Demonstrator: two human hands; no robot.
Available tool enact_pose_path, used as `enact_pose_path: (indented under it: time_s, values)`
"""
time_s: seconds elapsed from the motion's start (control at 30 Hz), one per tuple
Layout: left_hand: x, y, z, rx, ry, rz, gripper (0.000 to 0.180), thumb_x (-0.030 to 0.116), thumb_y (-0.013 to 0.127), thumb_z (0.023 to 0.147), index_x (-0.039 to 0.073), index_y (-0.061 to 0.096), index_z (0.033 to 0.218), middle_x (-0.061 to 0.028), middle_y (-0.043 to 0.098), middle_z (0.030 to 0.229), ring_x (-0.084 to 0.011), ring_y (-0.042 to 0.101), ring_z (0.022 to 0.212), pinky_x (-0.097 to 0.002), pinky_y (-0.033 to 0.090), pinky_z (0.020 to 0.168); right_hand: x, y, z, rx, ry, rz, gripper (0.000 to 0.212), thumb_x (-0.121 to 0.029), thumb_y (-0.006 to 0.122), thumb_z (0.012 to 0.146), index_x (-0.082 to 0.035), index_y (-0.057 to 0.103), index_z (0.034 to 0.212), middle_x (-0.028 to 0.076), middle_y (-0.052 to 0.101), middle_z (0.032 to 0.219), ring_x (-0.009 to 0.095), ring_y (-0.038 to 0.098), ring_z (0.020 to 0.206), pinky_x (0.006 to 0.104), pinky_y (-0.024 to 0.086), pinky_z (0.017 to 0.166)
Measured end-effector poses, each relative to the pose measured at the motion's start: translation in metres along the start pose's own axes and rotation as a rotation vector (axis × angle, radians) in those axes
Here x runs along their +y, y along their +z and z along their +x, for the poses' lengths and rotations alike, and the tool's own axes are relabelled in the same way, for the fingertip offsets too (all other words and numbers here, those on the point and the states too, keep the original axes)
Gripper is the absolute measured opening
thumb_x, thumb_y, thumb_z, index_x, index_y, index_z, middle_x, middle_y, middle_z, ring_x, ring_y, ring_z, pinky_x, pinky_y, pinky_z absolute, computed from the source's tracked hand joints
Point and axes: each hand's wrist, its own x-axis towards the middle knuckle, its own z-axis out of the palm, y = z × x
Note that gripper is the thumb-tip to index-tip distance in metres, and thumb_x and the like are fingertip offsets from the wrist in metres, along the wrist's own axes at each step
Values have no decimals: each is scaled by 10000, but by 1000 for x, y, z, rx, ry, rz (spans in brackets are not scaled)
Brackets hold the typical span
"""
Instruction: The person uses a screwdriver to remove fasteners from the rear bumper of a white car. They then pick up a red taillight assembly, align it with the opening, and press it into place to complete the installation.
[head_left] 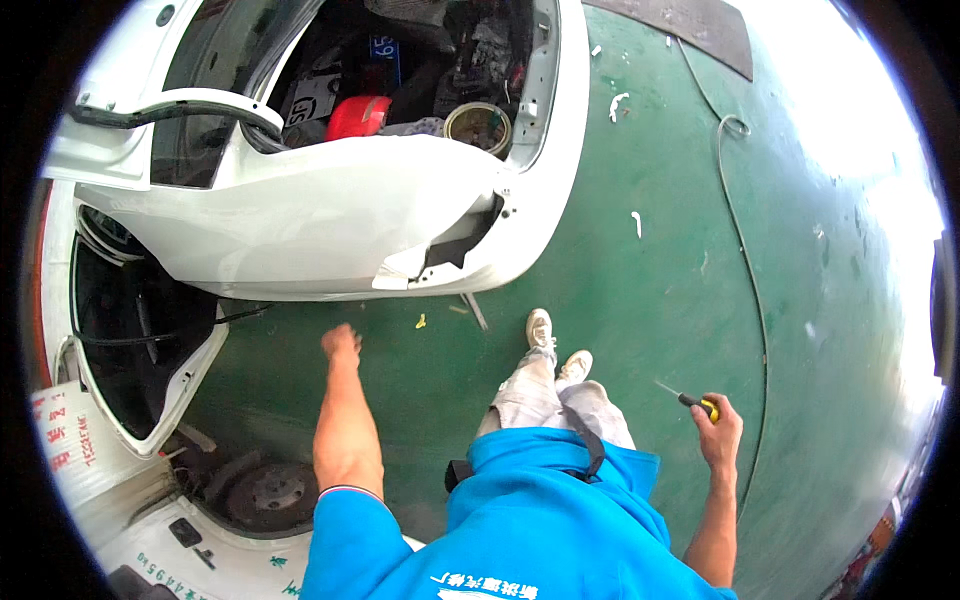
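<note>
In my right hand (718, 430) is a screwdriver (690, 401) with a black and yellow handle, its thin shaft pointing left and away from me. The fingers wrap round the handle over the green floor. My left hand (342, 343) hangs apart from anything, its fingers curled into a loose fist, and nothing shows in it. Ahead of it stands a white car body (300, 215) with an open rear and a tail-lamp gap (465, 240) at its corner. Inside the rear lie a red rounded part (358, 117) and a round tin (478, 128).
A long cable or hose (742, 240) runs along the floor at the right. White scraps (617, 106) and a small yellow piece (421, 321) lie about. At the left are an opened car door (140, 340) and another white vehicle with a wheel (268, 492). A dark mat (690, 30) lies far off.
</note>
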Motion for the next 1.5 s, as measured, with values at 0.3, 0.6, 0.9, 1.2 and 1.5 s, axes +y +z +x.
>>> enact_pose_path:
  time_s: [0.3, 0.6, 0.9, 1.2, 1.5]
  values:
    - [8, 118, -93, -473, 720, 1020, 343, 341, 646, 887, 31, 758, 983, -240, 728, 1038, -445, 687, 1002, -532, 538, 866, -37, -4, 60, -8, 45, 41, 318, -204, 784, 858, 4, 709, 1087, 109, 710, 828, 169, 665, 749, 333, 538, 722]
    - [43, 142, -281, -97, 1410, 626, 586, 258, 687, 940, -22, 507, 1422, -278, 589, 1355, -459, 569, 1243, -549, 467, 1037, -5, -24, 141, -47, 73, 63, 316, -184, 775, 862, 24, 710, 1090, 78, 686, 802, 136, 648, 611, 297, 551, 582]
    - [32, 224, -342, 190, 1231, 901, 911, 141, 724, 856, -82, 217, 1579, -298, 224, 1649, -450, 242, 1534, -546, 257, 1240, 94, -74, 253, -180, 139, 70, 314, -184, 769, 871, 35, 710, 1089, 86, 694, 840, 151, 649, 618, 297, 551, 545]
    - [39, 278, -396, 120, 1090, 846, 746, 100, 715, 855, -36, 388, 1511, -254, 433, 1545, -420, 435, 1415, -484, 381, 1163, 222, -149, 392, -264, 301, 172, 280, -218, 750, 872, 36, 692, 975, 91, 664, 727, 150, 610, 534, 324, 485, 456]
    - [-32, 263, -382, 296, 524, 421, 608, 327, 651, 975, -17, 494, 1451, -263, 545, 1447, -429, 517, 1343, -481, 416, 1137, 149, -131, 511, -418, 136, 127, 302, -232, 735, 896, 46, 682, 1000, 97, 670, 719, 172, 600, 475, 314, 463, 412]
